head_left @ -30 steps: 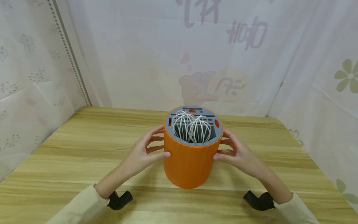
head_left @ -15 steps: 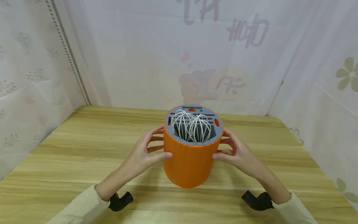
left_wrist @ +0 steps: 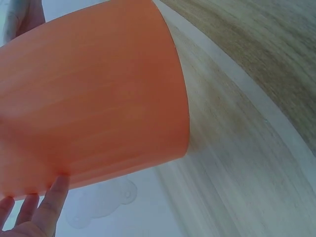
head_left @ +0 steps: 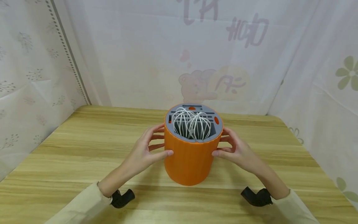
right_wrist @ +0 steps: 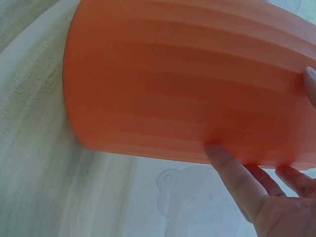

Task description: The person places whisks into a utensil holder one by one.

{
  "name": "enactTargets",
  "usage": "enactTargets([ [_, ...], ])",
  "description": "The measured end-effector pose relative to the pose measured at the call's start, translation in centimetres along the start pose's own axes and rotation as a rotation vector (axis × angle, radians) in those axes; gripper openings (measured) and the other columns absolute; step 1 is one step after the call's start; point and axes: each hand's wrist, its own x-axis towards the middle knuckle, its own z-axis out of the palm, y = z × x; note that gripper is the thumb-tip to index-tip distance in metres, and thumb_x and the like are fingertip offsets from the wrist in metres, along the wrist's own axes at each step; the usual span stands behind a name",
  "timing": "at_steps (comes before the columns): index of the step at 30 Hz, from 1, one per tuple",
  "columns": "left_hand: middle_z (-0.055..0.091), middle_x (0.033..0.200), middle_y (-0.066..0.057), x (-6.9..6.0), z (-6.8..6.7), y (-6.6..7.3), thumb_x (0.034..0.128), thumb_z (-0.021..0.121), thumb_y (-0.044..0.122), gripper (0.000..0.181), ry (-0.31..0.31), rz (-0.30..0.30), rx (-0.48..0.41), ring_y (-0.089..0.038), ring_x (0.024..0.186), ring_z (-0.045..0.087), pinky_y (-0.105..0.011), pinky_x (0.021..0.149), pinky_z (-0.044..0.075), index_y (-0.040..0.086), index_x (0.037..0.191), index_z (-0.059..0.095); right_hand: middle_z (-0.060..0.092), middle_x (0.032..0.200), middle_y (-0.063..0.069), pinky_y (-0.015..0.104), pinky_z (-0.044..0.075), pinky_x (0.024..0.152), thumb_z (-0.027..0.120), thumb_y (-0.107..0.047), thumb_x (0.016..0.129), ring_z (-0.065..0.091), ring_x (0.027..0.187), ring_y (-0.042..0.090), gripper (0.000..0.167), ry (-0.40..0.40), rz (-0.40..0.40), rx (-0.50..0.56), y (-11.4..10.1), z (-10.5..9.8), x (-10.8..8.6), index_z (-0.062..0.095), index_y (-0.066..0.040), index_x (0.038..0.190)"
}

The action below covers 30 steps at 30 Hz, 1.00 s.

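An orange round utensil holder (head_left: 188, 161) stands upright in the middle of the head view. Its grey slotted top (head_left: 170, 127) has narrow slits and small openings. From its large front opening poke two white wire whisk heads (head_left: 199, 126); their handles are hidden inside. My left hand (head_left: 144, 152) grips the holder's left side, thumb on the front and fingers spread towards the back. On the right side my right hand (head_left: 239, 152) holds it in the same way. Both wrist views show fingertips pressing the orange wall (left_wrist: 98, 98). Whether its base touches the table is unclear.
The wooden table (head_left: 84, 149) spreads out on all sides of the holder. Pale printed cloth (head_left: 134, 62) hangs behind it and along the left and right. A black angled mount sits at each wrist, near the light sleeves.
The holder, with both hands on it, has shifted very slightly up and away in the head view. Both hands keep the same hold.
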Motion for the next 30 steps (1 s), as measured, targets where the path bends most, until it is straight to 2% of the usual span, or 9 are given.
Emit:
enactTargets([
  [7, 0.046, 0.129, -0.004, 0.7, 0.0, -0.3, 0.0737, 0.079, 0.018, 0.077, -0.003, -0.004, 0.006, -0.023, 0.113, 0.053, -0.035, 0.090, 0.052, 0.021, 0.138, 0.038, 0.039, 0.127, 0.010, 0.029, 0.055, 0.082, 0.068, -0.005, 0.083, 0.049, 0.116, 0.033, 0.073, -0.006, 0.010, -0.001, 0.1, -0.3, 0.5, 0.027, -0.013, 0.143],
  [12, 0.046, 0.129, -0.008, 1.2, -0.1, -0.6, 0.0741, 0.078, 0.016, 0.077, 0.000, 0.006, 0.001, -0.028, 0.111, 0.055, -0.036, 0.089, 0.052, 0.019, 0.139, 0.038, 0.039, 0.128, 0.009, 0.029, 0.055, 0.083, 0.067, -0.007, 0.084, 0.048, 0.117, 0.032, 0.071, -0.011, 0.006, -0.009, 0.4, -0.7, 0.9, 0.028, -0.015, 0.143],
  [30, 0.045, 0.132, -0.007, 3.2, -0.2, -1.5, 0.0751, 0.078, 0.020, 0.077, -0.006, -0.023, -0.007, -0.028, 0.114, 0.053, -0.041, 0.092, 0.050, 0.019, 0.140, 0.036, 0.039, 0.132, 0.008, 0.032, 0.052, 0.087, 0.067, -0.018, 0.086, 0.046, 0.120, 0.030, 0.073, -0.015, 0.082, -0.080, 1.3, -2.0, 2.7, 0.024, -0.021, 0.145],
])
